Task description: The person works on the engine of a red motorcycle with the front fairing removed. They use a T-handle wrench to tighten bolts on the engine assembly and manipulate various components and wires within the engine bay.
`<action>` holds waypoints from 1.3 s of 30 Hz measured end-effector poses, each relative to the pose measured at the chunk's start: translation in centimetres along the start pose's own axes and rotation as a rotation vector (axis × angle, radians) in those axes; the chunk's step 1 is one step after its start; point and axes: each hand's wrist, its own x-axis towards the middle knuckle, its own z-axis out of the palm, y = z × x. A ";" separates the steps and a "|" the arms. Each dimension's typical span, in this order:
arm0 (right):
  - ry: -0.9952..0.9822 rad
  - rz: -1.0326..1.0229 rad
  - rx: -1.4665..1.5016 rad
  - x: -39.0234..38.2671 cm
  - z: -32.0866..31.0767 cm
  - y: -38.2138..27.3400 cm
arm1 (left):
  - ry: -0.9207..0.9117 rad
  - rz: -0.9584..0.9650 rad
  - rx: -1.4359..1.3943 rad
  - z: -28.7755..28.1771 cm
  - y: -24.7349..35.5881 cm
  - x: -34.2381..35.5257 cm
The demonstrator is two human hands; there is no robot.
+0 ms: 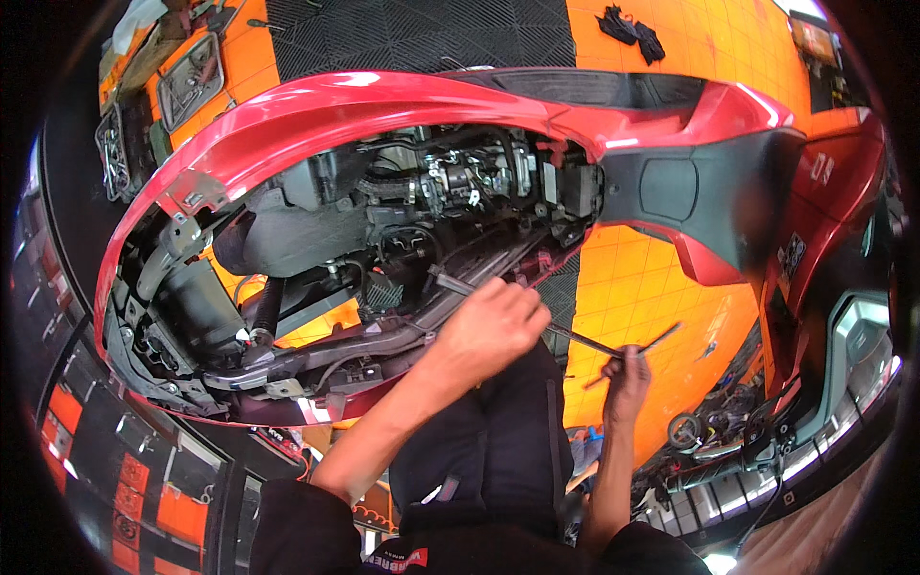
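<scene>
A T-handle wrench (583,339) slants across the near side of a red scooter (383,96). My left hand (494,324) is closed round its shaft, close to the scooter's frame rail. The shaft's dark far end (450,282) pokes out past my left fingers, over the engine bay; whether it touches anything, I cannot tell. Farther right, my right hand (627,379) grips the wrench where the crossbar meets the shaft, and the bar sticks out on both sides. Below my left hand's workspace lies the exposed engine (460,182), with the dark under-seat opening uncovered.
A metal tray (190,84) with tools sits at the upper left on the orange tiled floor (652,287). Black gloves (632,34) lie at the upper right. The handlebar grip (714,471) reaches in at lower right. Orange and black cabinets (129,498) stand at lower left.
</scene>
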 end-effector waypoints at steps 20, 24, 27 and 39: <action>-0.031 0.115 -0.466 0.4 -4.3 17.9 | -0.134 0.276 -0.049 16.2 7.1 7.6; 0.146 0.028 -0.281 8.4 -3.1 24.2 | -0.045 -0.062 -0.213 14.0 7.3 5.0; 0.136 0.110 -0.336 15.0 -0.7 24.2 | 0.012 -0.277 -0.158 11.2 5.2 0.7; 0.398 0.169 0.702 31.1 3.5 28.2 | -0.006 -0.408 0.258 11.4 2.7 -3.0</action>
